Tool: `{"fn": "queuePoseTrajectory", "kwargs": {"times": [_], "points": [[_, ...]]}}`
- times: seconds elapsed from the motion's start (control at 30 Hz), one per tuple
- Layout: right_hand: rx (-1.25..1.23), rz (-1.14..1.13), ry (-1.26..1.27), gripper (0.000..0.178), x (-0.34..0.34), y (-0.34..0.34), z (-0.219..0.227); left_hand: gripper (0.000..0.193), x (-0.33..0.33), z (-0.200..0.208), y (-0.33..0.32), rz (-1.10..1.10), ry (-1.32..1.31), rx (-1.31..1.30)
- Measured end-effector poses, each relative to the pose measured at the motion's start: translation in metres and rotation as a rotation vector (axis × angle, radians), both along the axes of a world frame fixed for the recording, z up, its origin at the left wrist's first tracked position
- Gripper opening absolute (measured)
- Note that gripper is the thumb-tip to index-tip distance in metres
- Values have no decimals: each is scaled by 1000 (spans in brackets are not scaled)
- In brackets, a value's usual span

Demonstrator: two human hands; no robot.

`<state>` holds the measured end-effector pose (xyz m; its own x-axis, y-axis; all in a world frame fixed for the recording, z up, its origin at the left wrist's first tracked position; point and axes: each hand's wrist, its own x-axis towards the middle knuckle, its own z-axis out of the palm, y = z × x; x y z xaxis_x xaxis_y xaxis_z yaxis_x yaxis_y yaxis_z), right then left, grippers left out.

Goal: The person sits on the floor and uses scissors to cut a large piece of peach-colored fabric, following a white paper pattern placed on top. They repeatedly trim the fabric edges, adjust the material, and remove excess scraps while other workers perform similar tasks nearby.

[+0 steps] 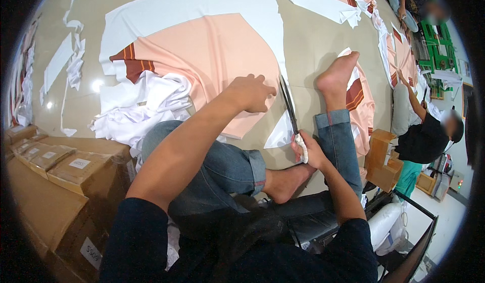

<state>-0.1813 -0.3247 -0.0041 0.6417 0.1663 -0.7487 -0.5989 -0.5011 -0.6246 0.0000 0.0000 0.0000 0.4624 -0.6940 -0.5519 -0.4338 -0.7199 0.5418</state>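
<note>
A large peach fabric panel [207,45] with a white border [166,6] lies on the floor before me. Stripes of dark red and orange [132,65] mark its left side. My left hand [252,93] rests on the peach cloth near its right edge, fingers spread and slightly bent. In my right hand [314,151] is a pair of long dark scissors [290,105] with white-wrapped handles. The blades point away from me along the panel's right edge, where a white strip [279,134] hangs off beside them. Whether the blades are closed on cloth cannot be made out.
Bunched white fabric [146,106] lies left of my knee. Cardboard boxes [76,167] stand at the lower left. White scraps [75,63] lie farther left. My bare foot [337,73] is beside another peach piece [361,106]. At right, another person [422,136] sits near an open carton [381,159].
</note>
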Motion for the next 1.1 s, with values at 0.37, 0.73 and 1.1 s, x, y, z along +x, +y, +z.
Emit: {"fn": "queuePoseTrajectory", "kwargs": {"times": [0.37,0.73,1.1], "points": [[-64,-13,-122,45,58,49,-2,44,-13,-2,0,-34,32,122],[36,130,-69,51,108,29,14,48,-8,-22,-15,-83,202,265],[22,208,-62,43,160,31,7,41,-7,-9,-17,-101,209,290]]}}
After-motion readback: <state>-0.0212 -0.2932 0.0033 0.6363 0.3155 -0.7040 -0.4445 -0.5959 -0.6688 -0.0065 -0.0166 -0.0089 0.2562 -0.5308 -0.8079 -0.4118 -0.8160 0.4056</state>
